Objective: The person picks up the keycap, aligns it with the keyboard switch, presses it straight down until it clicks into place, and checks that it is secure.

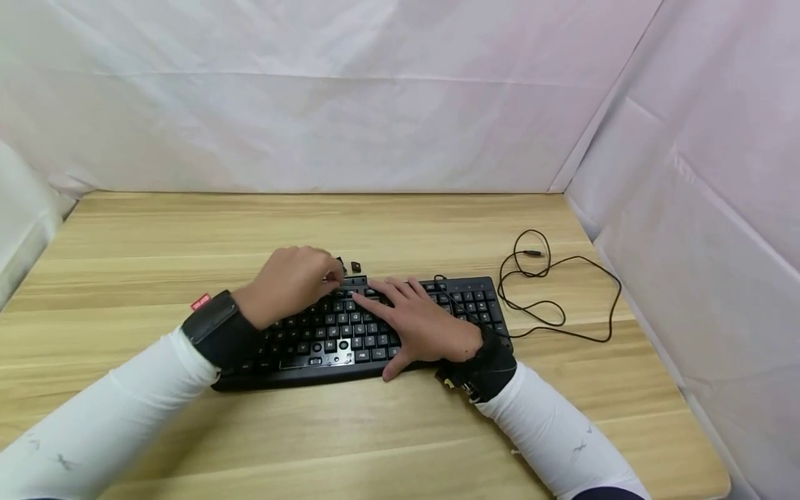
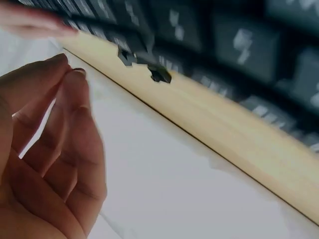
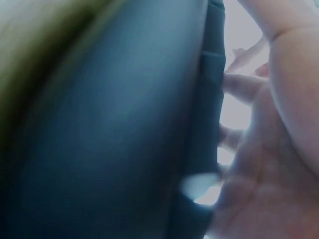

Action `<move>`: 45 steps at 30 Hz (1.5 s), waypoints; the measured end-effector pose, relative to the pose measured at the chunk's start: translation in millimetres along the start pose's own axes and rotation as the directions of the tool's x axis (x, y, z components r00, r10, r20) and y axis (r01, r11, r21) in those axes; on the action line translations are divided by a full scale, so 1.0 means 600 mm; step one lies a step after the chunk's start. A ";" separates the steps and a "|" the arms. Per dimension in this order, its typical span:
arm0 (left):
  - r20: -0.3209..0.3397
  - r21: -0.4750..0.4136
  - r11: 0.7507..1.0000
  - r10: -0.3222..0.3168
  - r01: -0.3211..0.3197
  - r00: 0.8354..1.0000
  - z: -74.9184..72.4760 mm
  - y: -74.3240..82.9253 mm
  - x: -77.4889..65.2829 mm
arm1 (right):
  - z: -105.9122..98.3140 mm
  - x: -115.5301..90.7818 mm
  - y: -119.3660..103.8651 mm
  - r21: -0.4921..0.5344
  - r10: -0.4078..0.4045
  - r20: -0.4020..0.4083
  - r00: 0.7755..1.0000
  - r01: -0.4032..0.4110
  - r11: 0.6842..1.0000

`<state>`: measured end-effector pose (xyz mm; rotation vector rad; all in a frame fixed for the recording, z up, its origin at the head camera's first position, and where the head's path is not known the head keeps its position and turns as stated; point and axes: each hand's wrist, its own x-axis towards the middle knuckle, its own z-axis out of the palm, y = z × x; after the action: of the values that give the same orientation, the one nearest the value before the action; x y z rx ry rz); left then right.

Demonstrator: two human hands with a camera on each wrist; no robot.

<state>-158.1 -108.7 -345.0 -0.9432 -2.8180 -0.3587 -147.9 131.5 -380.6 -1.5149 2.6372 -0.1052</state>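
Keyboard: a long black plastic keyboard with white-marked keys [image 1: 356,330] is lying mid-surface, well apart from the back edge of the pale wood-grain surface [image 1: 437,430]; near its front edge it is showing bare round key seats [image 1: 317,347].
Left hand: the left hand [image 1: 294,278] is hovering by the keyboard's back edge, thumb and fingertip pressed together; whether they are pinching something small, I cannot tell.
Right hand: the right hand [image 1: 425,323] is resting spread on the keyboard, fingers pointing toward its back edge, thumb reaching its front edge.
Loose keycaps: two small black plastic keycaps [image 1: 355,267] are lying on the surface just beyond the keyboard's back edge, near the left hand.
Cable: a thin black cable [image 1: 619,282] is crossing the keyboard's right part and looping toward the surface's right edge, its small black plug [image 1: 533,253] lying among the loops.
Wrists: black bands [image 1: 219,330] are wrapping both wrists over white sleeves [image 1: 112,417].
Backdrop: white cloth [image 1: 300,125] is hanging behind the surface's back edge.
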 end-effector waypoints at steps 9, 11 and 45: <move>0.140 0.032 0.999 -0.037 0.033 0.989 0.003 -0.016 0.080 | -0.004 -0.001 0.001 0.009 0.006 0.014 1.000 -0.006 1.000; 0.176 0.013 0.999 -0.033 0.032 0.984 0.009 -0.020 0.091 | -0.004 0.000 0.001 0.017 0.008 0.019 1.000 -0.009 1.000; 0.180 0.065 0.996 0.045 -0.057 0.983 0.008 -0.027 0.092 | -0.013 0.006 -0.003 -0.024 -0.018 0.012 1.000 0.019 1.000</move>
<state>-212.0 -88.6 -340.8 -1.0810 -2.9372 -0.1760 -149.3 127.5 -372.6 -1.5426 2.6254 -0.0660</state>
